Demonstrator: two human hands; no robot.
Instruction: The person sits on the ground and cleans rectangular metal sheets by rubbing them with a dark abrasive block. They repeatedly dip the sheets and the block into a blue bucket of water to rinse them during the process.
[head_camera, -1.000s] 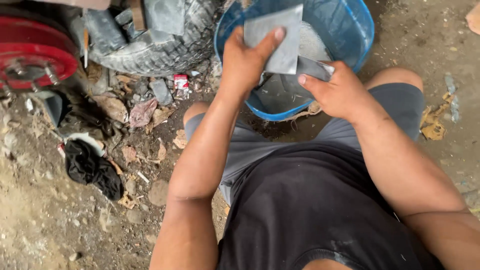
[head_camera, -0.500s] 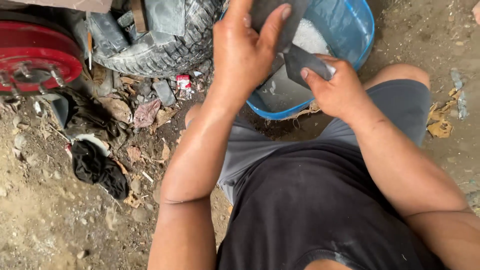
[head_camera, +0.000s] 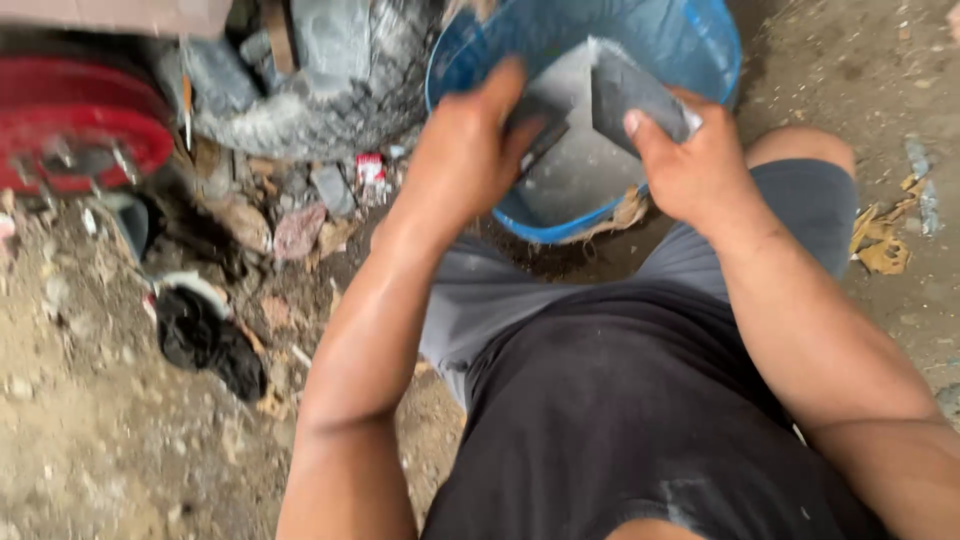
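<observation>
While over blue basin (head_camera: 715, 60), right hand (head_camera: 690, 170) grips grey sheet (head_camera: 630, 95)

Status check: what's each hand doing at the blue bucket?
Left hand on a dark flat piece. Right hand grips grey sheet. Both over blue bucket. Nothing between them.

The basin (head_camera: 700, 60) was blue; the sheet pieces (head_camera: 635, 95) held in it were dark grey. The wheel hub (head_camera: 80, 125) was red, the tyre (head_camera: 330, 90) grey with a cross-hatched tread. The cloth (head_camera: 205, 340) on the brown dirt floor (head_camera: 90, 450) was black.
</observation>
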